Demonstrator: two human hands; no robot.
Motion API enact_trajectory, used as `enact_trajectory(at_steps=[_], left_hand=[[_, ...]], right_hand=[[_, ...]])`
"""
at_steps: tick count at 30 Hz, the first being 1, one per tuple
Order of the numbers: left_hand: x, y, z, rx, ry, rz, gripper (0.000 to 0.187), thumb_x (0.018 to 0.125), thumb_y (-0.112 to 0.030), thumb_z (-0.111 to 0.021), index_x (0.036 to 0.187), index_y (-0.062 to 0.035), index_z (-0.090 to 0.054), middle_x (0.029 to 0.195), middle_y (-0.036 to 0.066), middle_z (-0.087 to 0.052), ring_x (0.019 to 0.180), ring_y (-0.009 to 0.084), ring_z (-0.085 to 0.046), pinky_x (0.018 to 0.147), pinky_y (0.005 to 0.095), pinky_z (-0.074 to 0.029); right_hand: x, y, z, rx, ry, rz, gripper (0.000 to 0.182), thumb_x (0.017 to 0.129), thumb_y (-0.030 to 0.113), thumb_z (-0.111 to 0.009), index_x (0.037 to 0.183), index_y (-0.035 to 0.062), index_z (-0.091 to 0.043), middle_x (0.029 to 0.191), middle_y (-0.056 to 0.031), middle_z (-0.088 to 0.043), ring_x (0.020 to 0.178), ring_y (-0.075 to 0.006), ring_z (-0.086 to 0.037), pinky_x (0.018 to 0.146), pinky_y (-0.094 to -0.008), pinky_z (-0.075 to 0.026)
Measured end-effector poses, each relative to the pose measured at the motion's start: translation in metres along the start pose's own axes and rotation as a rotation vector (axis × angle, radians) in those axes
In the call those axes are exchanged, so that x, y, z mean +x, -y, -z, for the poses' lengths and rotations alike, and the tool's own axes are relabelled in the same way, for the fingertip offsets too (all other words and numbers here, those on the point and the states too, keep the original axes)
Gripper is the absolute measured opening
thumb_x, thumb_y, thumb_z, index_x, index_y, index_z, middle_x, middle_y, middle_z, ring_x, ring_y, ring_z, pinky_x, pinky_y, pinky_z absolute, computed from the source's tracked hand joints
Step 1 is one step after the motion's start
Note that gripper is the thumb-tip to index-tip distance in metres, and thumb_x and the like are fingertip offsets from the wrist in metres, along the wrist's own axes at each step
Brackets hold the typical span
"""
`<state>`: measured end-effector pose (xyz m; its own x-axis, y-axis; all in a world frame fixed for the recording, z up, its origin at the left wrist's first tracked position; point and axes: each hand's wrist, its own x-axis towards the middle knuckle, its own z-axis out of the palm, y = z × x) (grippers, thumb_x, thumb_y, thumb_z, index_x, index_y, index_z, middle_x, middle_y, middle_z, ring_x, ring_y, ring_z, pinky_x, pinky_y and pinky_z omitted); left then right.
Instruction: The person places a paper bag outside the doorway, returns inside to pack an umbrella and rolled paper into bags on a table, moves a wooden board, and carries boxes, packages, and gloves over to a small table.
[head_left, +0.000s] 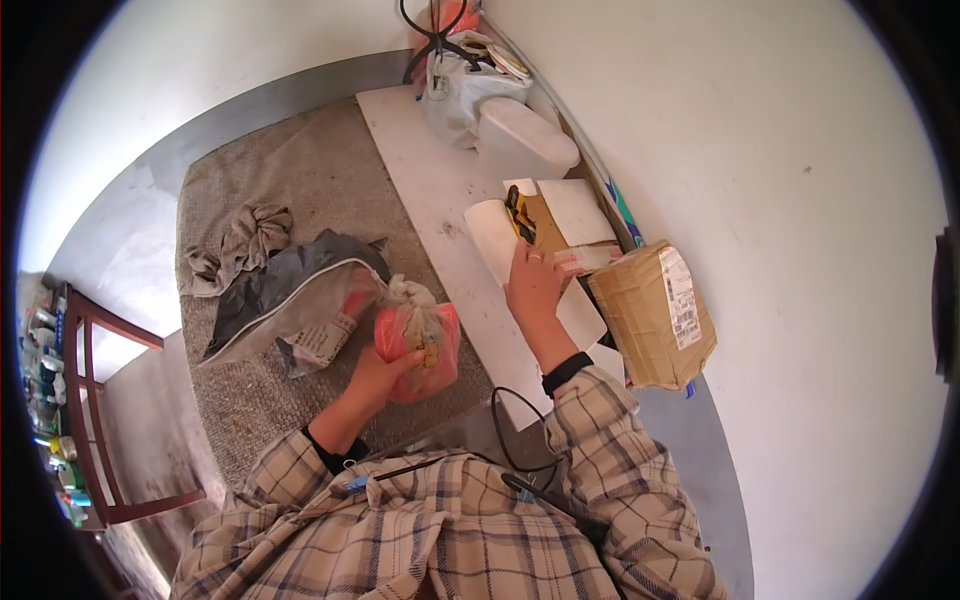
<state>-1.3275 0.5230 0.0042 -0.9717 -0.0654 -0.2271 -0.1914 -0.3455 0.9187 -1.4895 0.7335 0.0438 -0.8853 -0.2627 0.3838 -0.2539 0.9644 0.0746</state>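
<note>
My left hand is closed around the side of a clear plastic bag knotted at the top, with something pinkish-red inside. On the right, my right hand reaches out over white and brown cardboard pieces. Its fingertips are right at the lower end of a narrow yellow-and-black object, shaped like a utility knife, lying on the cardboard. Left of the held bag lies a grey-and-clear zip bag with a printed packet in it.
A crumpled grey cloth lies on the woven mat. Along the right wall stand a taped cardboard box, a white plastic container and a filled white bag. A black cable loops near my body. A wooden chair frame is at left.
</note>
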Motion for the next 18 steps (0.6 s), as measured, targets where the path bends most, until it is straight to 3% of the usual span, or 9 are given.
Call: enact_trajectory(at_steps=[2,10,13,18], left_hand=[[-0.006,0.001,0.006,0.005,-0.028,-0.005,0.033,0.075,-0.01,-0.072,0.102,0.0046,-0.06,0.094,0.009,-0.065,0.083,0.013,-0.061,0.073,0.0278,-0.049],[-0.022,0.005,0.027,0.009,-0.064,0.038,0.031,0.074,-0.01,-0.073,0.098,0.0055,-0.061,0.089,0.009,-0.066,0.078,0.0135,-0.062,0.069,0.0274,-0.05],[-0.027,0.002,0.029,-0.006,-0.061,0.063,0.031,0.075,-0.01,-0.073,0.099,0.0058,-0.061,0.091,0.009,-0.065,0.079,0.0132,-0.062,0.07,0.0275,-0.05],[-0.04,-0.027,0.026,-0.019,-0.031,0.082,0.033,0.076,-0.009,-0.071,0.105,0.0036,-0.059,0.094,0.007,-0.065,0.083,0.0131,-0.061,0.073,0.0271,-0.049]], right_hand=[[0.005,0.001,-0.014,-0.103,0.078,0.002,0.046,0.078,0.01,-0.058,0.122,0.0037,-0.046,0.101,-0.0147,-0.06,0.103,-0.0288,-0.051,0.084,-0.0459,-0.04],[0.025,-0.017,-0.027,0.062,-0.187,0.185,0.044,0.074,0.01,-0.058,0.116,-0.0013,-0.049,0.094,-0.0158,-0.058,0.095,-0.0308,-0.05,0.08,-0.0456,-0.037],[0.05,0.001,-0.006,0.194,-0.309,0.171,0.043,0.072,0.009,-0.059,0.113,-0.0014,-0.049,0.091,-0.0157,-0.056,0.094,-0.0314,-0.05,0.078,-0.045,-0.038],[0.023,0.06,0.014,0.215,-0.261,0.21,0.035,0.076,0.005,-0.052,0.11,-0.002,-0.05,0.088,-0.0151,-0.054,0.09,-0.0304,-0.051,0.075,-0.0435,-0.039]])
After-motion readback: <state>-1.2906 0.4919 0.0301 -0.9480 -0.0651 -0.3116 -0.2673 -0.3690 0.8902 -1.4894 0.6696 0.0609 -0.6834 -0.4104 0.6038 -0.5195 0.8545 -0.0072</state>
